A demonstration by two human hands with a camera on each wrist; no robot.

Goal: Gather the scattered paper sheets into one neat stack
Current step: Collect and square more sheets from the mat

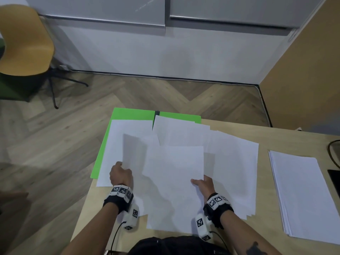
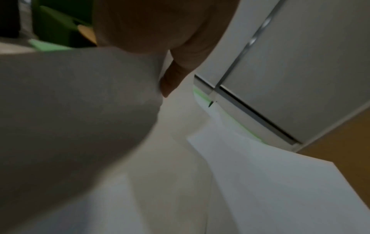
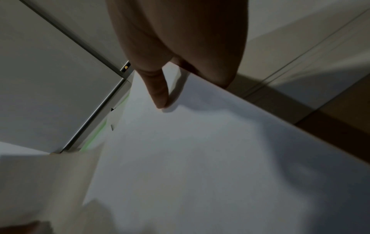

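Several white paper sheets (image 1: 230,162) lie fanned and overlapping on the wooden table (image 1: 287,138). My left hand (image 1: 120,173) grips the near edge of one sheet (image 1: 134,153), which curls up off the pile. In the left wrist view the thumb (image 2: 172,79) presses on that bent sheet (image 2: 80,110). My right hand (image 1: 201,183) pinches the right edge of the top sheet (image 1: 174,173), thumb on top. The right wrist view shows the thumb (image 3: 158,93) lying on that sheet (image 3: 200,150), with the fingers hidden beneath it.
A green folder (image 1: 132,114) lies open under the far sheets at the table's back left corner. A separate stack of white paper (image 1: 303,196) sits to the right. A dark flat device (image 1: 334,181) and a cable (image 1: 331,153) are at the right edge. A chair (image 1: 24,43) stands on the floor.
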